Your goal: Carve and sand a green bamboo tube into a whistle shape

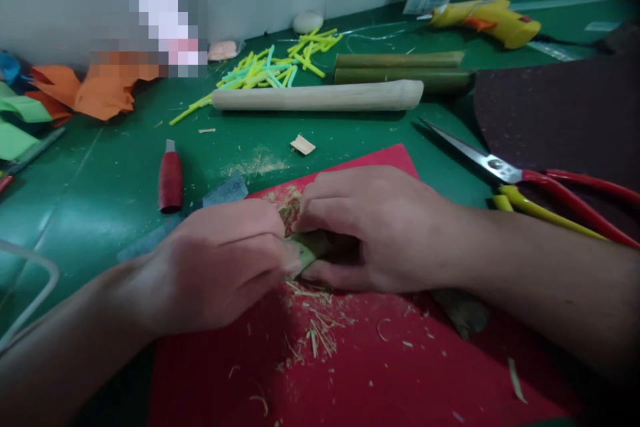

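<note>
Over a red board [380, 373], both hands meet at a small pale green piece of bamboo [309, 250], mostly covered by the fingers. My left hand [225, 260] is closed, with its fingertips pinching the near-left end of the piece. From the other side, my right hand [380, 227] wraps its thumb and fingers round it. Whether anything else is inside either grip is hidden. Fine shavings [320, 337] lie on the board just below the fingertips. A flat blue-grey strip [225, 190] passes beneath my left wrist.
A red-handled short blade [171, 180] lies to the left. Behind are a peeled bamboo length [320, 96], green bamboo halves [400, 77] and cut yellow-green sticks [260, 70]. Red-handled scissors [505, 170] lie right, a yellow glue gun [485, 20] farther back. Orange paper [107, 87] is at left.
</note>
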`<action>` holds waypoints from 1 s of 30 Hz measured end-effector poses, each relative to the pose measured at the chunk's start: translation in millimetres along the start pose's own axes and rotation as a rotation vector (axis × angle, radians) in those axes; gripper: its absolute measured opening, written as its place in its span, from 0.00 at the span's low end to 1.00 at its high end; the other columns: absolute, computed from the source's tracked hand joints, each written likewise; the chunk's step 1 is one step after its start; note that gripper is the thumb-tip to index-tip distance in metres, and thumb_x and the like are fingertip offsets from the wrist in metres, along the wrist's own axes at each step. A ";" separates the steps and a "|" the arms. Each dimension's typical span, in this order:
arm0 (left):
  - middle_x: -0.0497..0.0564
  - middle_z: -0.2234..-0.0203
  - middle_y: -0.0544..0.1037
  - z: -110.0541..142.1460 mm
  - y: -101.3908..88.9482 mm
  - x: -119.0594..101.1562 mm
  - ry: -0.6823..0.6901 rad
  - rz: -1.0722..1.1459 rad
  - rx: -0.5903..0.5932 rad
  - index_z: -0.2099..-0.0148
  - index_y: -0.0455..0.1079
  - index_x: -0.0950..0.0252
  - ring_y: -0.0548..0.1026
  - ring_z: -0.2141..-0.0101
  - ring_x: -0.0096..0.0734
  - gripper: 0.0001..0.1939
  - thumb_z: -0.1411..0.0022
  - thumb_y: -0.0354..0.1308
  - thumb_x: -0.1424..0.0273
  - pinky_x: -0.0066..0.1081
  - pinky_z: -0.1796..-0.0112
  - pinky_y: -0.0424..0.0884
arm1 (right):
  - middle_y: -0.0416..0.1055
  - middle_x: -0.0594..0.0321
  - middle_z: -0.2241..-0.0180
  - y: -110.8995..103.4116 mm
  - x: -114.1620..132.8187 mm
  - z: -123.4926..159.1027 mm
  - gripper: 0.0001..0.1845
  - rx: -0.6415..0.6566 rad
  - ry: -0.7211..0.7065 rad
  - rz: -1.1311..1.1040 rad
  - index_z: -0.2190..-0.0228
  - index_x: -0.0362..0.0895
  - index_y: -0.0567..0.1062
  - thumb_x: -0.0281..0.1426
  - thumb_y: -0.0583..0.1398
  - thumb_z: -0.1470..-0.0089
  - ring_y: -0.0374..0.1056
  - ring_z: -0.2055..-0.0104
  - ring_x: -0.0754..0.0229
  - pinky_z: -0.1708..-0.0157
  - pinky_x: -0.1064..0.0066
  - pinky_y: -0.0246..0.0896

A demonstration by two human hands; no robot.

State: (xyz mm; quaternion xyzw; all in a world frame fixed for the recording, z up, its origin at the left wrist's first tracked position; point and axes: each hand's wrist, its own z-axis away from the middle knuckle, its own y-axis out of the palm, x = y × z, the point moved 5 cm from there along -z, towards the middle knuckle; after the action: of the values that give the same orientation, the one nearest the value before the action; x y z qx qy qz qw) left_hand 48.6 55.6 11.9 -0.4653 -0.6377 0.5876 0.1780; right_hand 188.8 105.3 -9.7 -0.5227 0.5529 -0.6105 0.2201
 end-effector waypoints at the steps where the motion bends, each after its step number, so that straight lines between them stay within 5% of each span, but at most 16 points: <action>1: 0.51 0.72 0.76 0.2 0.3 0.9 -0.010 0.034 0.000 0.67 0.70 0.65 0.73 0.69 0.29 0.09 0.34 0.52 0.76 0.28 0.68 0.69 | 0.74 0.60 0.67 -0.8 -0.1 0.1 0.10 -0.016 -0.001 -0.006 0.69 0.43 0.76 0.37 0.61 0.48 0.66 0.65 0.59 0.69 0.69 0.55; 30: 0.50 0.71 0.75 0.3 2.7 16.6 -0.098 0.321 -0.041 0.65 0.72 0.67 0.73 0.69 0.24 0.04 0.37 0.57 0.78 0.22 0.67 0.70 | 0.73 0.61 0.68 3.2 -1.0 4.7 0.13 -0.070 -0.100 -0.060 0.64 0.43 0.77 0.38 0.61 0.47 0.66 0.66 0.59 0.70 0.69 0.53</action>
State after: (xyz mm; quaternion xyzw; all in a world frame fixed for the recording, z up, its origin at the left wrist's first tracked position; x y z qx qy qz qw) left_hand 41.1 68.4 4.1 -0.5353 -0.5749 0.6174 0.0413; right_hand 192.4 103.1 -13.8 -0.5763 0.5461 -0.5703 0.2106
